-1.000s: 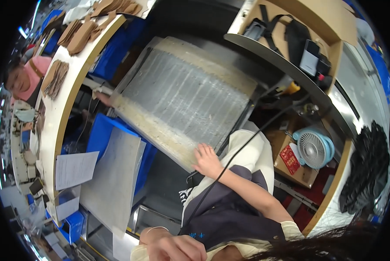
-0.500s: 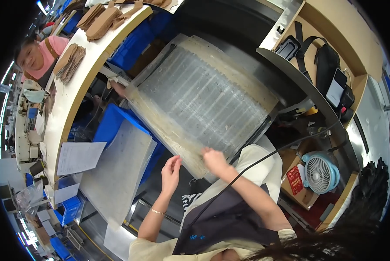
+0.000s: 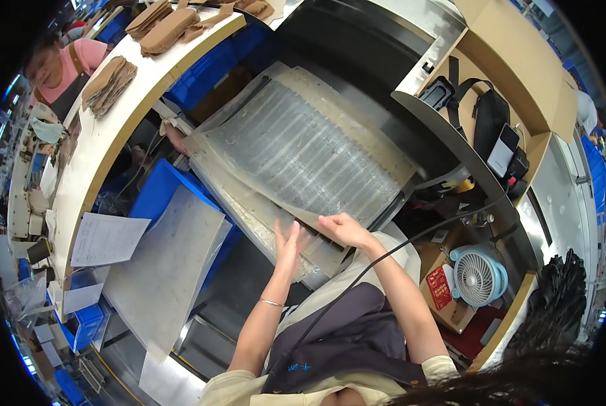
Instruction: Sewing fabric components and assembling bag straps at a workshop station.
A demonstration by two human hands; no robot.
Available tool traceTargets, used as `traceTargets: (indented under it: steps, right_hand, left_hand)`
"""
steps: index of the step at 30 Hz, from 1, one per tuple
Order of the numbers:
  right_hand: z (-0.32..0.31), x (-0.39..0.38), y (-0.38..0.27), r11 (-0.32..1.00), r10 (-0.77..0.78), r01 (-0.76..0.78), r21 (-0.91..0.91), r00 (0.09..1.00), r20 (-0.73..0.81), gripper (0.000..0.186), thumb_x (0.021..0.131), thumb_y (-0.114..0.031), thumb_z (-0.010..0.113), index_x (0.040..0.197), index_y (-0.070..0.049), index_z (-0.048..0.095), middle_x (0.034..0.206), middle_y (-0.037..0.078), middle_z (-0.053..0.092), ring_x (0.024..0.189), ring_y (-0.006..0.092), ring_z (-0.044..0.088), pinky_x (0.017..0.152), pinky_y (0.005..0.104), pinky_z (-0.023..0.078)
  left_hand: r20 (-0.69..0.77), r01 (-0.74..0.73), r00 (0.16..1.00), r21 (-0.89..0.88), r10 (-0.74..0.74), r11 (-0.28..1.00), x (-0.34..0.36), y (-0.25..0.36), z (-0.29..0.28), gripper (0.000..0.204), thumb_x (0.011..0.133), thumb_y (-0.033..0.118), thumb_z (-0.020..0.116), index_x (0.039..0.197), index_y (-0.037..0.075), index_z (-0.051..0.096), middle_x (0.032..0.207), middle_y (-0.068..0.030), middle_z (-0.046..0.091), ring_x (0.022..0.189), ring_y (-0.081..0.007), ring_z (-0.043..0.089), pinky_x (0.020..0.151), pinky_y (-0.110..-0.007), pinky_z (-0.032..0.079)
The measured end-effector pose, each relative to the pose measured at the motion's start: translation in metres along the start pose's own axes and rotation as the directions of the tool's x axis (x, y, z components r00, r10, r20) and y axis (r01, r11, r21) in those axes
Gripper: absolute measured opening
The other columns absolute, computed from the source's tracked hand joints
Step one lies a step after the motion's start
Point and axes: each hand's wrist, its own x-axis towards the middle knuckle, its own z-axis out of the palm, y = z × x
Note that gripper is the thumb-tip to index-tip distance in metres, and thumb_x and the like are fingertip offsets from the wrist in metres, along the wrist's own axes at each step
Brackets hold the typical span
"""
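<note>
Evidently our right hand (image 3: pixel 345 231) pinches the clear sheet (image 3: pixel 303 159) by its raised edge, over the near corner of the stack (image 3: pixel 245 213); our left hand (image 3: pixel 288 249), open, seemingly holds nothing. We best lift evenly, 2-handed, avoiding creases.
</note>
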Motion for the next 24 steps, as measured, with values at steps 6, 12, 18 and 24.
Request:
traceTargets:
  steps: [6,12,18,24]
  right_hand:
    - [-0.039,-0.025,0.005,0.907,-0.109,0.247,0.342,0.921,-0.374,0.037,0.095,-0.028,0.043,0.096,0.005,0.059,0.087,0.009,0.065,0.082,0.0175,0.063,0.074,0.0318,0.051]
    - [-0.019,-0.031,0.003,0.949,-0.309,0.26,-0.176,0.874,-0.375,0.028,0.093,-0.021,0.046,0.095,0.003,0.06,0.085,0.02,0.063,0.081,0.0307,0.063,0.072,0.033,0.047]
    - [0.008,-0.02,-0.016,0.931,-0.268,0.24,-0.274,0.961,-0.07,0.024,0.088,-0.02,0.05,0.09,0.001,0.062,0.085,0.022,0.06,0.085,0.0383,0.059,0.07,0.039,0.047]
    - [0.047,0.053,-0.011,0.778,-0.484,0.251,-0.576,0.825,-0.294,0.02,0.077,-0.012,0.048,0.091,0.0,0.054,0.095,0.025,0.06,0.08,0.0409,0.06,0.076,0.0493,0.046]
  left_hand:
    - [-0.074,-0.305,0.78,0.822,0.621,0.481,0.002,-0.005,-0.034,0.078,0.084,0.01,0.058,0.141,0.005,0.005,0.136,-0.031,0.023,0.127,-0.0405,0.028,0.105,-0.049,0.023]
    - [0.251,-0.407,0.586,0.913,0.771,0.012,0.106,0.062,-0.02,0.062,0.089,0.024,0.049,0.136,-0.005,0.022,0.141,-0.0252,0.023,0.131,-0.0421,0.018,0.106,-0.049,0.017]
    - [0.302,-0.295,0.527,0.942,0.794,-0.162,0.231,0.125,-0.071,0.049,0.092,0.019,0.039,0.133,-0.006,0.03,0.138,-0.0238,0.031,0.132,-0.0364,0.021,0.108,-0.044,0.019]
    - [0.341,-0.249,0.672,0.94,0.658,-0.233,0.222,0.093,0.005,0.05,0.091,0.022,0.038,0.132,-0.006,0.032,0.138,-0.0232,0.032,0.131,-0.0334,0.026,0.109,-0.041,0.02]
